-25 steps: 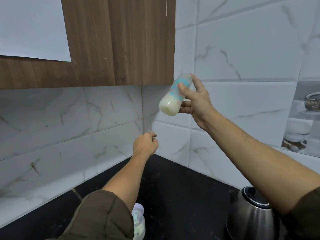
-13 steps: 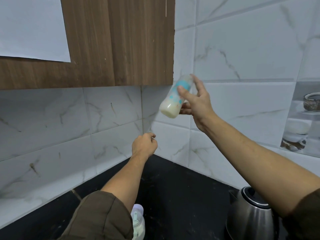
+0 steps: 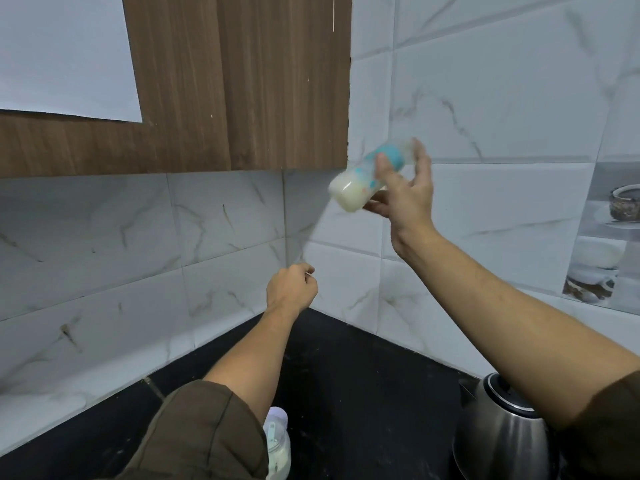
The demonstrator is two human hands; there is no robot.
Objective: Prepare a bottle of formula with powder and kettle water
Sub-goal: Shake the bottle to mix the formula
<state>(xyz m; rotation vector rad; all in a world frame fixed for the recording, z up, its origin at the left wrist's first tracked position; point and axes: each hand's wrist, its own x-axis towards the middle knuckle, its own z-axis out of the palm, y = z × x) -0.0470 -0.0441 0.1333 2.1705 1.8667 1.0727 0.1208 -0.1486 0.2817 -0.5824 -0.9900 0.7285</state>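
Right hand (image 3: pixel 407 199) gripping a tilted baby bottle (image 3: pixel 363 183) of milky formula raised before the tiled wall (image 3: pixel 485 98) — motion-blurred, left hand (image 3: pixel 291 289) curling into an empty fist above the black counter (image 3: pixel 363 393), steel kettle (image 3: pixel 502 441) sitting lower right, powder container (image 3: pixel 277 448) showing partly behind the left sleeve (image 3: pixel 201 434).

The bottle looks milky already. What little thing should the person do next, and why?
Probably give the bottle a shake to blend the mix. The right hand grips it tilted in the air, high above the counter, with pale milky liquid in its lower end and a blurred outline. The left hand is a bare fist, and the kettle stands unheld.
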